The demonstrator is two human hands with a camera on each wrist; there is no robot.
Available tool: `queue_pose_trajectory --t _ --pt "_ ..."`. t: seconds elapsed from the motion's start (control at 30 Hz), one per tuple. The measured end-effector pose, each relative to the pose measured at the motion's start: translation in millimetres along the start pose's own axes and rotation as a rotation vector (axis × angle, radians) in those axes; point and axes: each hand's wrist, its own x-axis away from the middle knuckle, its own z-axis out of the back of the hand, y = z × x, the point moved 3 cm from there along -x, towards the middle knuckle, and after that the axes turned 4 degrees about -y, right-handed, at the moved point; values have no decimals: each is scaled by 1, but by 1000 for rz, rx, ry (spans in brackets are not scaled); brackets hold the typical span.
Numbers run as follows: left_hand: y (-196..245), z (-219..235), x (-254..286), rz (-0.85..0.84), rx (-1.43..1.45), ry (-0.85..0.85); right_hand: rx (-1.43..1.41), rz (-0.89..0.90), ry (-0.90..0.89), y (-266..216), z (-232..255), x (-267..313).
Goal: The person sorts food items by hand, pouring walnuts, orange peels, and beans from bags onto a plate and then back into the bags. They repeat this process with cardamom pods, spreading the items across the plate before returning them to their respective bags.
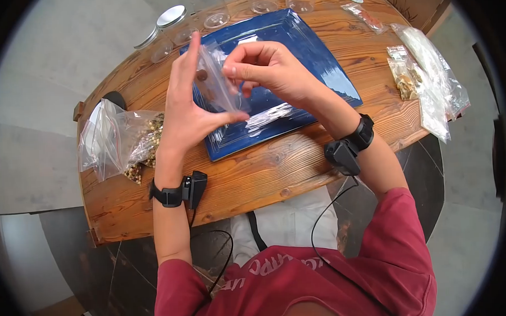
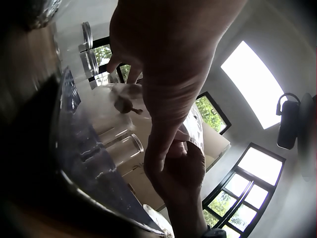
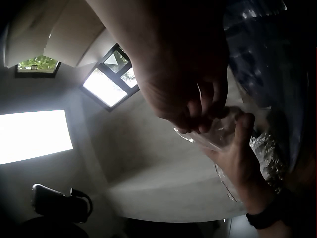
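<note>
A clear plastic bag [image 1: 218, 75] with a dark brown piece [image 1: 201, 75] inside is held up over the blue square plate [image 1: 316, 61]. My left hand [image 1: 185, 110] touches the bag from the left, thumb and index finger straight and spread wide around it. My right hand [image 1: 269, 68] pinches the bag's right edge between thumb and fingers. In the left wrist view the brown piece [image 2: 123, 105] shows through the bag near the left hand [image 2: 168, 54]. The right wrist view shows the right fingers at the bag [image 3: 220, 134], opposite the left thumb.
Clear jars [image 1: 216, 20] and a silver lid [image 1: 171, 16] line the table's far edge. Bags with pale and brown pieces [image 1: 146, 140] lie at left. Several plastic packets [image 1: 428, 68] lie at right, a reddish packet [image 1: 365, 17] at the back right. A cable hangs from each wrist.
</note>
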Motion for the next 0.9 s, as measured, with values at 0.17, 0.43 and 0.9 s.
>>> queue_pose_trajectory --t 0.17,0.43,0.9 --pt "-19 -2 4 10 179 72 435 241 201 -11 -2 4" --pt "-33 -15 17 151 434 -168 574 332 26 6 -10 4" --pt "-32 1 17 122 363 -92 493 224 -2 -3 0 6"
